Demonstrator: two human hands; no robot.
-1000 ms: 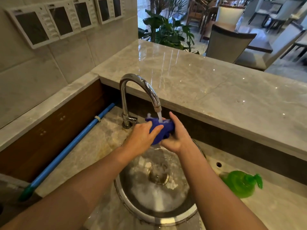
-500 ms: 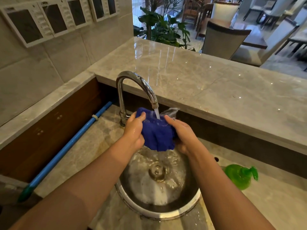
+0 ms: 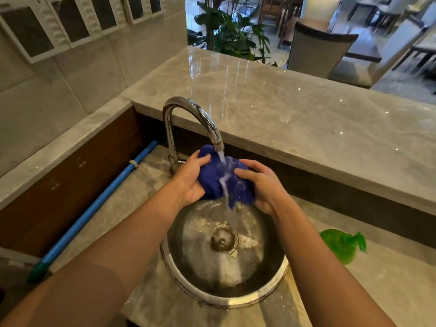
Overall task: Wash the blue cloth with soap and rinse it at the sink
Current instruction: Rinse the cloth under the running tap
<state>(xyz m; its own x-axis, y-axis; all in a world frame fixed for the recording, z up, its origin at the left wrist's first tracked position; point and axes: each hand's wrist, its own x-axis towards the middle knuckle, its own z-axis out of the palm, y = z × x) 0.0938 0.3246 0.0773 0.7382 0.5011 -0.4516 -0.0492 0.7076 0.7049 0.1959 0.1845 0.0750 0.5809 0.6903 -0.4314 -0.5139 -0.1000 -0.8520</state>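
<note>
Stretching behind and to the right of the two grips, the marble desk [image 3: 295,109] is the biggest thing here, and its lower level carries the round steel sink [image 3: 226,300], which lies directly under both grips. A blue pipe [image 3: 94,208] runs along the lower level, well apart to the left of the left grip. The chrome faucet [image 3: 188,114] rises just behind the left grip and bends over the space between the grips; water is falling from its mouth. A green soap bottle [image 3: 339,246] lies on its side, below and to the right of the right grip. The blue cloth [image 3: 212,182] is bunched between the two grips, above the sink, with the water running over it. The left hand [image 3: 191,178] grasps the cloth's left side with curled fingers, and the right hand [image 3: 262,182] grasps its right side.
</note>
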